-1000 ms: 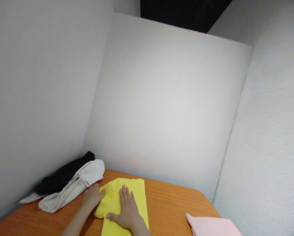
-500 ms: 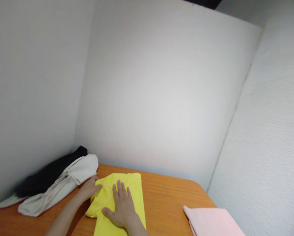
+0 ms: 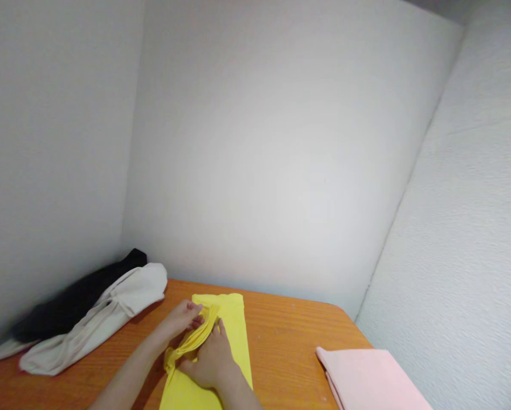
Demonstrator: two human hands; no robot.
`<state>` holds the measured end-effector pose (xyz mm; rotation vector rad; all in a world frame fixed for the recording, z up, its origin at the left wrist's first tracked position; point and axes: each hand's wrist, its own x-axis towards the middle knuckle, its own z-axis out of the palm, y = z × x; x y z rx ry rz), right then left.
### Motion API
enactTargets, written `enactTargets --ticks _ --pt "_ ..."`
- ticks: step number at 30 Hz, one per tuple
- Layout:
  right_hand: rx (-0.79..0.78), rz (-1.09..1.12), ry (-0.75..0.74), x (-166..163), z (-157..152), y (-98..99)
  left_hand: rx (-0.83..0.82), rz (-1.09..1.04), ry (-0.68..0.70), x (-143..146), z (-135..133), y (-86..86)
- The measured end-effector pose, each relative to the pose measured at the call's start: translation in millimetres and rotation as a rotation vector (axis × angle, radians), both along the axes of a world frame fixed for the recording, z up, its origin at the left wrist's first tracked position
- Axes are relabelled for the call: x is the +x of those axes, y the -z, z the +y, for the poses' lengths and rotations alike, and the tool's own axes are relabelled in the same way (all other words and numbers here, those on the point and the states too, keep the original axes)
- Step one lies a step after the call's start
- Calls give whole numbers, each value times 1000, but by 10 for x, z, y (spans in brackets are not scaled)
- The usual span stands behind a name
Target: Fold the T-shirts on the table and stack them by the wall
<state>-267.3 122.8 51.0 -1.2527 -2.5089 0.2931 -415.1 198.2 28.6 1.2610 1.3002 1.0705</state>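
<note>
A yellow cloth (image 3: 233, 327) lies flat on the orange wooden table (image 3: 289, 341), near its front edge. My left hand (image 3: 180, 319) pinches the cloth's left flap and holds it lifted and folded over toward the middle. My right hand (image 3: 210, 361) rests flat on the cloth just under that raised fold, fingers stretched out and pressing the fabric down. Both forearms come in from the bottom of the view.
A beige garment (image 3: 97, 322) and a black garment (image 3: 73, 296) lie bunched at the table's back left, against the white wall. A folded pink cloth (image 3: 366, 378) sits at the right front. White walls close in the table on three sides.
My left hand has taken hold of the yellow cloth's left edge and lifted it inward over the cloth. My right hand stays on the cloth. The view has tilted down a little.
</note>
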Motion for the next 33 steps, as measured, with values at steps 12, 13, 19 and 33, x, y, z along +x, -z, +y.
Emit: enactTargets --ticks 12,13,19,33 --pt "-371 -243 143 435 274 -373 93 100 408 -167 -122 15" --pt "-390 -236 199 489 285 -420 110 131 408 -164 -129 27" --pt "-353 -65 205 577 234 -555 281 525 498 -133 -185 3" --pt "-344 -410 -134 154 9 -660 433 932 388 -191 -306 -201"
